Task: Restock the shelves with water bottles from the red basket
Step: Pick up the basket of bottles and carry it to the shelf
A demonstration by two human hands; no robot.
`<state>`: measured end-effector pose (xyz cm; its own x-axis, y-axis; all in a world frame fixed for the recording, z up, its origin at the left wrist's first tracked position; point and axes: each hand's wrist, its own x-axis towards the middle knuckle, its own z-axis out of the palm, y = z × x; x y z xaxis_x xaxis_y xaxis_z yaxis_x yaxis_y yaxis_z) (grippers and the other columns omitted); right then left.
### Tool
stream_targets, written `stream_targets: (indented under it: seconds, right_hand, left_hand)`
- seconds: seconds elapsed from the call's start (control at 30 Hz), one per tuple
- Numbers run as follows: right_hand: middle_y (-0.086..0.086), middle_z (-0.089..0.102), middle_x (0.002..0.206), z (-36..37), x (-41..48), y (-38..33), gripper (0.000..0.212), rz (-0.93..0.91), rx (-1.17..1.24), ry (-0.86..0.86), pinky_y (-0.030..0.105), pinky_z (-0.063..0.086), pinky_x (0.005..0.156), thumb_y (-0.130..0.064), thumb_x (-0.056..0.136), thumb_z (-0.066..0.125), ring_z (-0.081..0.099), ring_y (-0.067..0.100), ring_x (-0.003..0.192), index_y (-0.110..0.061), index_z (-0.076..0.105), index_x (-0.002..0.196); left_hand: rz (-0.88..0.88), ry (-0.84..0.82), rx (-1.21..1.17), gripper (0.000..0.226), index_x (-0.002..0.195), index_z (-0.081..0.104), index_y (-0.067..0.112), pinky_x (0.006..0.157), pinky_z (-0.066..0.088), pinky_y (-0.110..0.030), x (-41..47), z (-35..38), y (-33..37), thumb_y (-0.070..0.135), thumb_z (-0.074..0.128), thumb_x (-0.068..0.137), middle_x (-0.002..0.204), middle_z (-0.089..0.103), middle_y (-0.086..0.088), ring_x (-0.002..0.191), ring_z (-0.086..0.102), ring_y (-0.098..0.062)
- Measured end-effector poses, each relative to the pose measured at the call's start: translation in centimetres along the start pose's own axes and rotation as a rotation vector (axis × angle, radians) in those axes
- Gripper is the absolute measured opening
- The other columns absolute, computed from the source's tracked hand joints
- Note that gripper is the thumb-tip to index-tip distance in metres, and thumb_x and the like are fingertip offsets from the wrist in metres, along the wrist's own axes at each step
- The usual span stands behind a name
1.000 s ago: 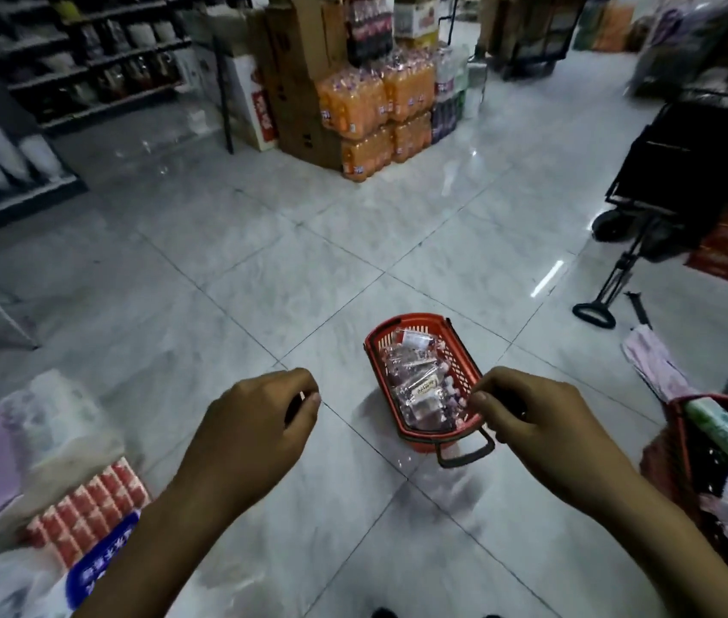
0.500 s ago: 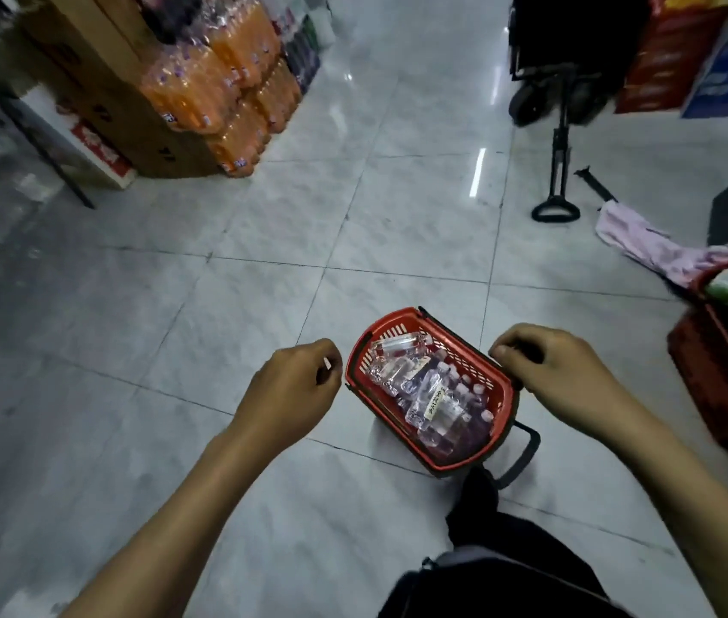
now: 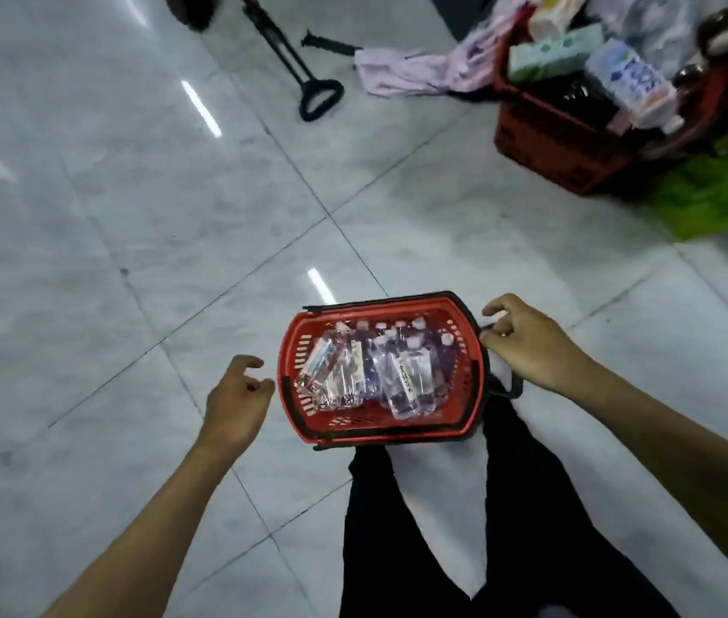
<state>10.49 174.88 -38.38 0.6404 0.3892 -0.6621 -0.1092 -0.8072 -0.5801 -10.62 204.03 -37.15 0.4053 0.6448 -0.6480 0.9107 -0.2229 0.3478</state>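
Note:
The red basket [image 3: 293,394] stands on the tiled floor just in front of my legs, its black handles folded down along the rim. Several clear water bottles [image 3: 406,381] with white caps lie inside it. My left hand [image 3: 235,403] hovers beside the basket's left rim, fingers loosely curled and apart, holding nothing. At the right rim my right hand [image 3: 531,345] has its fingertips pinched on the black handle [image 3: 471,314]. No shelves are in view.
A second red basket [image 3: 549,140] full of cartons and packs stands at the upper right beside something green [image 3: 718,189]. A pink cloth [image 3: 411,73] and a black trolley handle [image 3: 317,98] lie on the floor beyond. My black trousers [image 3: 531,506] fill the bottom.
The view has tilted down and swung right, so the basket now sits close in front of my legs. My left hand has uncurled, and my right hand has reached the basket's handle.

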Motion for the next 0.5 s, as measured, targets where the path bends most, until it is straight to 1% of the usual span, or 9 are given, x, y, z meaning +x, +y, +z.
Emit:
stream_targets:
  seconds: [0.03,0.1,0.17,0.27,0.3,0.37,0.4,0.47,0.5]
  right_hand:
    - [0.003,0.067,0.096,1.3,0.8,1.1,0.034,0.052,0.007,0.033,0.029,0.036,0.069,-0.026,0.089,0.062,0.061,0.026,0.097,-0.015,0.052,0.120]
    - [0.013,0.064,0.111,4.3,2.1,3.6,0.046,0.182,0.038,0.078,0.029,0.037,0.074,-0.027,0.088,0.064,0.059,0.031,0.104,-0.011,0.047,0.128]
    - [0.017,0.061,0.118,7.0,3.6,6.1,0.056,0.251,0.067,0.086,0.029,0.037,0.069,-0.026,0.087,0.066,0.058,0.033,0.106,-0.012,0.041,0.135]
    - [0.006,0.058,0.104,11.4,6.9,9.9,0.067,0.294,0.082,0.099,0.028,0.041,0.071,-0.023,0.086,0.069,0.059,0.034,0.109,-0.015,0.034,0.143]
    - [0.006,0.057,0.104,12.9,8.3,11.2,0.070,0.304,0.080,0.103,0.029,0.041,0.076,-0.024,0.086,0.069,0.058,0.035,0.109,-0.016,0.032,0.144]
    - [0.016,0.055,0.121,15.6,11.1,14.0,0.076,0.332,0.071,0.097,0.033,0.043,0.084,-0.029,0.085,0.069,0.057,0.036,0.108,-0.019,0.026,0.147]
    - [0.019,0.053,0.126,16.6,12.4,15.4,0.078,0.344,0.071,0.108,0.034,0.044,0.084,-0.031,0.086,0.069,0.057,0.034,0.103,-0.021,0.023,0.148]
    - [0.021,0.053,0.125,18.3,14.7,18.6,0.080,0.345,0.082,0.168,0.032,0.042,0.078,-0.031,0.086,0.068,0.056,0.030,0.092,-0.022,0.020,0.148]
    - [0.021,0.054,0.125,19.0,15.8,20.1,0.080,0.332,0.078,0.200,0.032,0.041,0.077,-0.030,0.086,0.068,0.057,0.031,0.092,-0.021,0.020,0.148]
  left_hand:
    - [-0.016,-0.046,0.015,0.030,0.123,0.049,0.025,0.076,0.054,-0.037,1.8,0.4,-0.9,0.026,0.058,0.094,0.100,0.065,-0.006,0.087,0.065,-0.025]
    - [-0.050,-0.125,0.059,0.036,0.126,0.046,0.024,0.076,0.054,-0.038,5.0,1.2,-2.5,0.028,0.060,0.093,0.098,0.064,-0.007,0.086,0.064,-0.027]
    - [-0.041,-0.154,0.089,0.042,0.128,0.043,0.023,0.074,0.052,-0.037,8.2,2.3,-3.7,0.030,0.061,0.091,0.090,0.063,-0.004,0.080,0.063,-0.024]
    - [-0.033,-0.123,0.115,0.053,0.132,0.039,0.020,0.062,0.045,-0.032,13.4,5.1,-5.5,0.033,0.065,0.088,0.081,0.061,-0.003,0.069,0.059,-0.019]
    - [-0.048,-0.115,0.122,0.057,0.135,0.037,0.019,0.060,0.045,-0.031,15.1,6.4,-6.4,0.033,0.066,0.087,0.084,0.062,-0.005,0.068,0.058,-0.019]
    - [-0.108,-0.106,0.123,0.067,0.140,0.032,0.017,0.071,0.051,-0.036,18.3,9.2,-8.6,0.031,0.068,0.086,0.103,0.062,-0.013,0.077,0.059,-0.022]
    - [-0.143,-0.098,0.120,0.072,0.143,0.028,0.017,0.078,0.051,-0.040,19.7,10.6,-9.8,0.031,0.069,0.085,0.114,0.060,-0.018,0.087,0.061,-0.027]
    - [-0.194,-0.082,0.121,0.082,0.147,0.022,0.017,0.085,0.048,-0.042,22.1,13.3,-12.3,0.031,0.073,0.084,0.129,0.055,-0.022,0.106,0.059,-0.035]
    - [-0.214,-0.080,0.122,0.089,0.148,0.018,0.017,0.090,0.046,-0.044,23.1,14.5,-13.5,0.032,0.075,0.082,0.134,0.052,-0.021,0.111,0.056,-0.036]
